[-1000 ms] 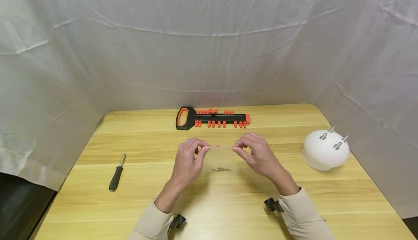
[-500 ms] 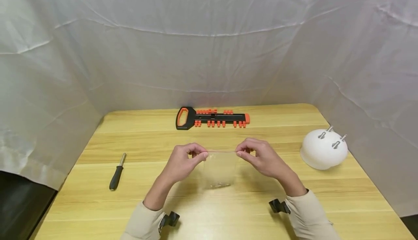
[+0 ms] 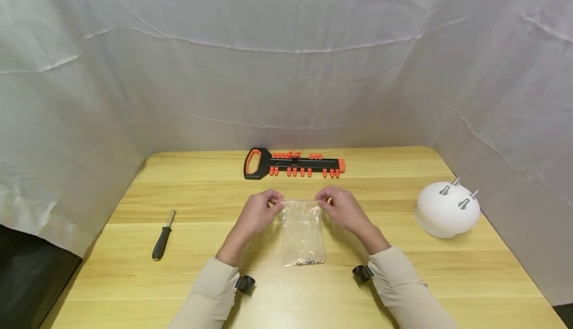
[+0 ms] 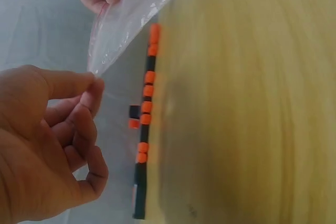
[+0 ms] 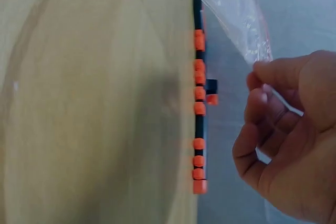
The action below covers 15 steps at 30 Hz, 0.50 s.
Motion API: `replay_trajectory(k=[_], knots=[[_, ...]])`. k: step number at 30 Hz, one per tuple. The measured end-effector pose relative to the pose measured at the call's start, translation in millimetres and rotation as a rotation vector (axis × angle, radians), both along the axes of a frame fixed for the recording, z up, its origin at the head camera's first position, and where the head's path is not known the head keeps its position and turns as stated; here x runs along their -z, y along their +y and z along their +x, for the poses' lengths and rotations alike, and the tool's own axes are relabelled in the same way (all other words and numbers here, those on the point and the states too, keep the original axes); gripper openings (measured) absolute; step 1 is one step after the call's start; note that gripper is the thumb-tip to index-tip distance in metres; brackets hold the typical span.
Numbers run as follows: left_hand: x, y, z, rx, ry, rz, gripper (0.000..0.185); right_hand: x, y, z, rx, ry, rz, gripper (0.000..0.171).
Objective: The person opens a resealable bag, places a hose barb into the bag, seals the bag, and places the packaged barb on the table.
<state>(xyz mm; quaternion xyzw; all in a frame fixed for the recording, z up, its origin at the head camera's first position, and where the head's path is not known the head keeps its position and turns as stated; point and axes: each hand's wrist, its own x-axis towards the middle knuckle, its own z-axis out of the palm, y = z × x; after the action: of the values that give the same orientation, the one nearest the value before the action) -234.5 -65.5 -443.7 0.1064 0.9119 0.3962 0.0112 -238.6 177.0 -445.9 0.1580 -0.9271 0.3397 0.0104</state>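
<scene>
A clear zip bag (image 3: 302, 232) with a thin reddish line along its top edge is stretched between the two hands in the head view. Small metal pieces (image 3: 310, 262) are gathered at its bottom. My left hand (image 3: 261, 213) pinches one upper corner between thumb and forefinger, and my right hand (image 3: 342, 209) pinches the other. In the left wrist view the bag (image 4: 131, 14) runs up from the left fingertips toward the other hand. From the right wrist, the bag's corner (image 5: 257, 51) shows between thumb and forefinger.
Behind the hands lies a black rack (image 3: 309, 164) with orange clips and a looped handle. A screwdriver-like tool (image 3: 163, 237) with a black handle lies at the left. At the right sits a white rounded object (image 3: 447, 214) with metal fittings on top. Grey sheeting (image 3: 286, 85) surrounds the wooden table (image 3: 134, 284).
The bag has turned from nearly edge-on to facing the head camera, its lower end with the metal pieces swinging toward the person. Both hands keep pinching its top corners and have shifted slightly.
</scene>
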Motion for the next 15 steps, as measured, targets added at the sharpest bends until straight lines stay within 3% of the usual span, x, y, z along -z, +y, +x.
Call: replay_trajectory(k=[8,15], knots=[[9.3,3.5,-6.3,0.008,-0.076,-0.068,0.030,9.2,0.1,-4.7,0.071,-0.075,0.074,0.016],[10.5,-2.7,-6.0,-0.034,-0.116,-0.106,0.040,10.7,5.3,-5.0,0.113,-0.109,0.074,0.026]])
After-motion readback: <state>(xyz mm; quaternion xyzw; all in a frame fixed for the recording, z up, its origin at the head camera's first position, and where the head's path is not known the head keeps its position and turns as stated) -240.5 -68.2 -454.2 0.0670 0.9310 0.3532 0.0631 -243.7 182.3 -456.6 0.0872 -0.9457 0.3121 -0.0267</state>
